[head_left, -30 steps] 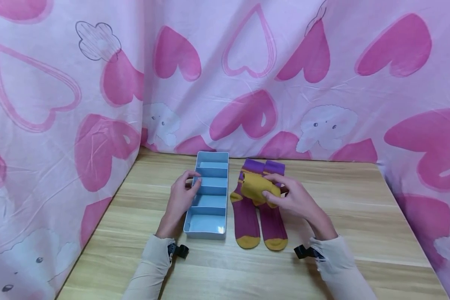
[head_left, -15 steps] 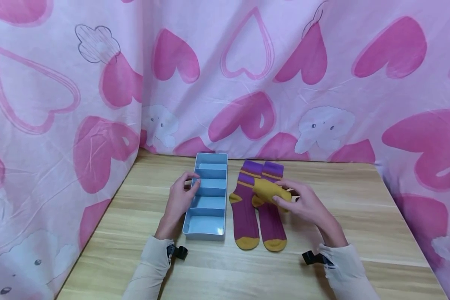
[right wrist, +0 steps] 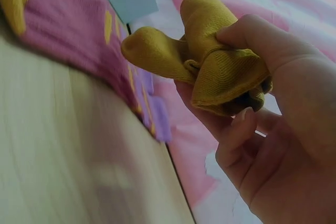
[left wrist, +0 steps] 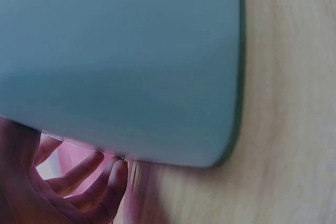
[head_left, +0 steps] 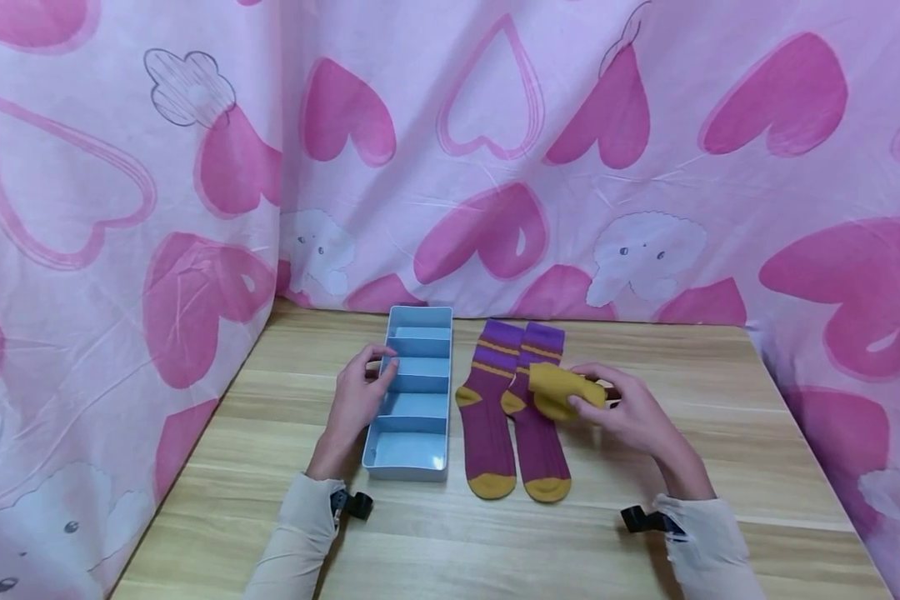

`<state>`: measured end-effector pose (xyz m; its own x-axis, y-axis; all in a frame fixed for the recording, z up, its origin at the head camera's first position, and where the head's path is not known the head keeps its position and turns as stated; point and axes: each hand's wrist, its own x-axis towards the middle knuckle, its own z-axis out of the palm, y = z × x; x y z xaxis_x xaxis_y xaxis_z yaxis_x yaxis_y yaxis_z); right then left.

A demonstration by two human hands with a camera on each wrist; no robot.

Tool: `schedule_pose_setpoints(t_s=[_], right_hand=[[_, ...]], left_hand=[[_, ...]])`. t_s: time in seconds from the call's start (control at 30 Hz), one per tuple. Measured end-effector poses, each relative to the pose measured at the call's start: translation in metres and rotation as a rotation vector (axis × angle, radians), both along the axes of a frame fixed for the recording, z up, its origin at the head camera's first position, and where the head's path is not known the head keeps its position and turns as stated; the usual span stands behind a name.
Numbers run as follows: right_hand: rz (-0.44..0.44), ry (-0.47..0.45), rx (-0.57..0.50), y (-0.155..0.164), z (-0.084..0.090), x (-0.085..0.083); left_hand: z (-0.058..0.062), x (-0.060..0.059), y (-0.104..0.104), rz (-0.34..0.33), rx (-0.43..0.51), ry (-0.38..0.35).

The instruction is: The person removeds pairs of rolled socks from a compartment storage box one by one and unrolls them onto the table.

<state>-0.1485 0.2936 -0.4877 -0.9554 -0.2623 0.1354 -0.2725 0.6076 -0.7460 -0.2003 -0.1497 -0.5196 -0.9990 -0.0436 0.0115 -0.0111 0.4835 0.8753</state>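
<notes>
In the head view my right hand (head_left: 630, 410) pinches a balled-up pair of mustard-yellow socks (head_left: 562, 390) between thumb and fingers. The right wrist view shows the yellow sock ball (right wrist: 220, 66) with a folded cuff and two rounded ends sticking out. In the head view it overlaps the right one of two maroon socks (head_left: 487, 442) with purple striped cuffs and yellow heels and toes, laid flat. My left hand (head_left: 356, 396) grips the left rim of a light blue divided box (head_left: 408, 475), thumb and index fingertips at the edge. Other left fingers (left wrist: 107, 187) lie along its outer wall.
The box's several compartments, split by cross dividers (head_left: 416, 383), hold nothing visible. It stands left of the maroon socks on a wooden table (head_left: 450, 542). A pink curtain (head_left: 487, 167) with hearts hangs behind the table and along its sides.
My right hand has moved right with the yellow sock ball, uncovering the left maroon sock and part of the right one. My left hand stays at the box.
</notes>
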Motion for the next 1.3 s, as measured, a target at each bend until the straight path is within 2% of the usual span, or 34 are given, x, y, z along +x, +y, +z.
schedule_pose_setpoints(t_s=[0.4, 0.67, 0.77, 0.9, 1.03, 1.1, 1.2, 1.3], right_hand=[[0.022, -0.131, -0.036, 0.032, -0.021, -0.006], [0.023, -0.119, 0.015, 0.041, -0.038, -0.009], [0.006, -0.083, 0.056, 0.041, -0.042, -0.009], [-0.014, -0.024, 0.103, 0.04, -0.041, -0.011], [-0.021, -0.062, 0.083, 0.04, -0.04, -0.012], [-0.027, -0.084, 0.073, 0.04, -0.04, -0.013], [-0.028, -0.086, 0.071, 0.04, -0.039, -0.013], [-0.018, -0.075, 0.078, 0.04, -0.039, -0.013]], left_hand=[[0.004, 0.003, -0.002, 0.005, -0.015, -0.02], [0.003, 0.002, 0.0, -0.004, -0.044, -0.006], [0.001, 0.003, 0.001, -0.005, -0.086, 0.012], [0.004, 0.004, 0.003, 0.002, -0.201, 0.061], [0.012, 0.006, 0.006, 0.009, -0.357, 0.131], [0.02, 0.009, 0.011, 0.004, -0.428, 0.185], [0.035, 0.015, 0.024, -0.037, -0.494, 0.274], [0.05, 0.026, 0.046, -0.136, -0.515, 0.365]])
